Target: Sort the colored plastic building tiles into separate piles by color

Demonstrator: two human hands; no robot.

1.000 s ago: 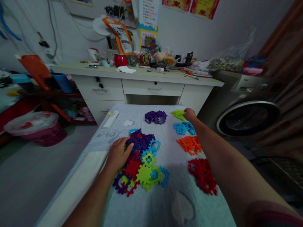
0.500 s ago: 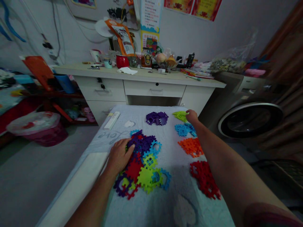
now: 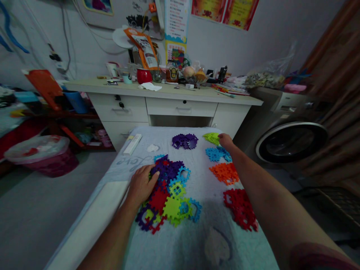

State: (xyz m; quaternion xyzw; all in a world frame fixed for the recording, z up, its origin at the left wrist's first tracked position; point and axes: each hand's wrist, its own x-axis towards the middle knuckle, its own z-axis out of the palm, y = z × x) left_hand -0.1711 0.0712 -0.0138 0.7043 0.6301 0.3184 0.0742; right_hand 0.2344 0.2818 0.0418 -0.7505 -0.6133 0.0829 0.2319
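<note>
My left hand rests on the left side of a mixed pile of toothed plastic building pieces, its thumb apart from the fingers. Purple, red, blue and yellow-green pieces overlap there. At the far right of the table, my right hand is closed at the edge of a yellow-green group of pieces; whatever its fingertips hold is hidden. Nearer to me along that arm lie groups of blue pieces, orange pieces and red pieces. A purple group sits at the far middle.
A pale cloth with heart prints covers the table. A long white box lies at its far left. Beyond stands a cluttered white desk, with a washing machine at right and a pink lined bin at left.
The view has tilted up and shifted slightly. Both hands stay at the same piles, and the pieces look unmoved.
</note>
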